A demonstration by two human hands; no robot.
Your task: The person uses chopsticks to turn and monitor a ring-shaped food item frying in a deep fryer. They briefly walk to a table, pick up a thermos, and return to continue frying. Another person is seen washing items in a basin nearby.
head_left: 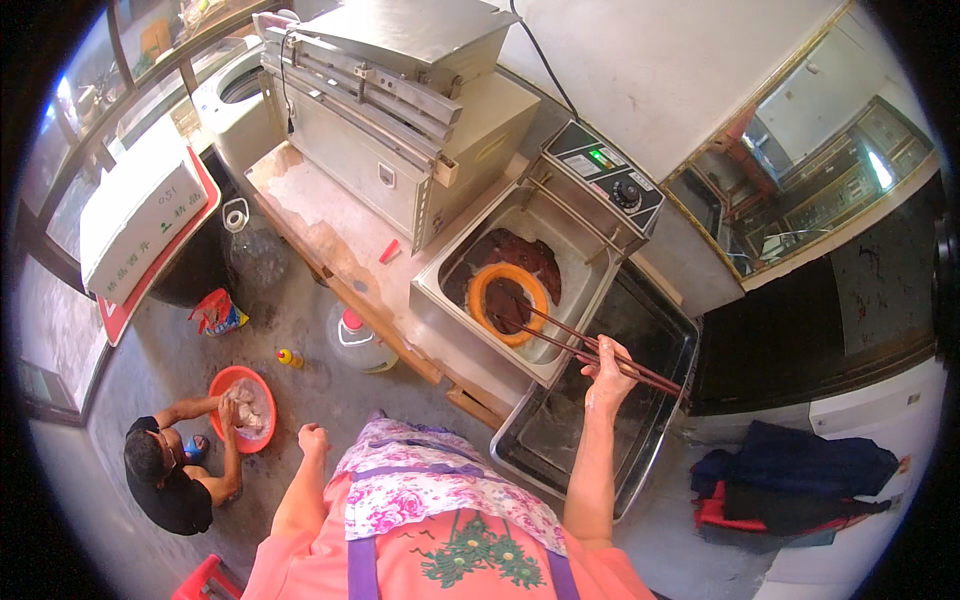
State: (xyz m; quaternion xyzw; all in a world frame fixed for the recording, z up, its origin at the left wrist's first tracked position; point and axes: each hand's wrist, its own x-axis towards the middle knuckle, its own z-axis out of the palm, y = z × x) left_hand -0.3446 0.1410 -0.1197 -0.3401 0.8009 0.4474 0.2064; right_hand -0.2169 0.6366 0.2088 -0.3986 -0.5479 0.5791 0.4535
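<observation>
My right hand point(606, 374) is closed around a pair of long dark-brown chopsticks point(570, 342). They reach left into a stainless-steel deep fryer point(590, 262) on the table. Their tips are at a golden-brown ring, apparently fried dough point(510, 271), which lies in dark liquid inside the fryer. A control box point(605, 170) with a lit green display and a black knob sits at the fryer's back. Away from the table, my left hand point(313, 438) hangs at my left side, fingers curled, with nothing seen in it.
A large black tray point(555, 440) extends right of the fryer. Behind stands a big metal machine point(370, 150) on the worn table point(320, 215). At left, another person point(175, 475) crouches with hands in a red basin point(222, 385). A clear jug point(362, 345) stands by the table.
</observation>
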